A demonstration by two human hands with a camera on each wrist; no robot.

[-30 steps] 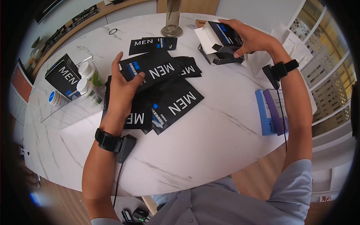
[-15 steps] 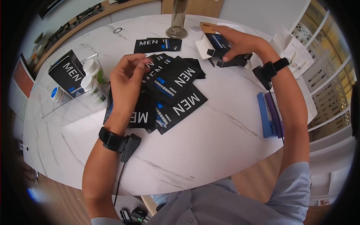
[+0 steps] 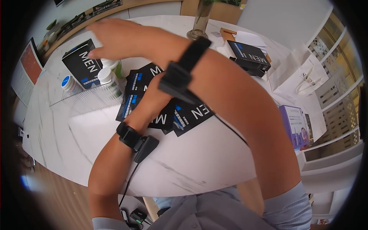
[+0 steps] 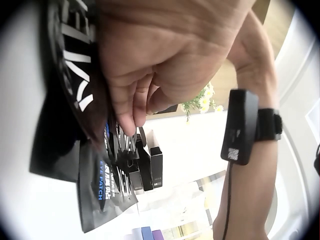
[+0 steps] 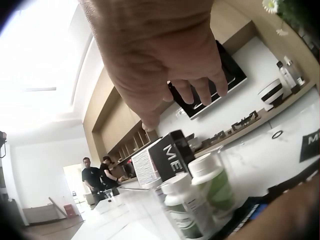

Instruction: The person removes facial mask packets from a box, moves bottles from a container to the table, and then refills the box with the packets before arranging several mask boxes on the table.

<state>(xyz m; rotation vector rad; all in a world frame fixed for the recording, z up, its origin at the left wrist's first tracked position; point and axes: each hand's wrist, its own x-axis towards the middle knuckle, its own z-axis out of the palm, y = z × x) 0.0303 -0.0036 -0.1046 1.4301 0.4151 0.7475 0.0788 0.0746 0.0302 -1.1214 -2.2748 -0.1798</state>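
Right hand [image 3: 117,40] out at far left: fingers spread, nothing held. Box [image 3: 86,65] stands just below it, seemingly in clear tray [image 3: 82,102]; long axis hard to tell. Right is nearer; left hand [image 4: 165,55] bends over packets [image 3: 132,78], grip can't be made out. Surface [image 3: 218,153] pale, veined, curved edge. Two people [image 5: 91,175] well back in room.

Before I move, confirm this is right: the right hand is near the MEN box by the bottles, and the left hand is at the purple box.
Wrong about the left hand: it is at the black packets, as the left wrist view shows. The rest is right: the right hand is near the MEN box by the bottles.
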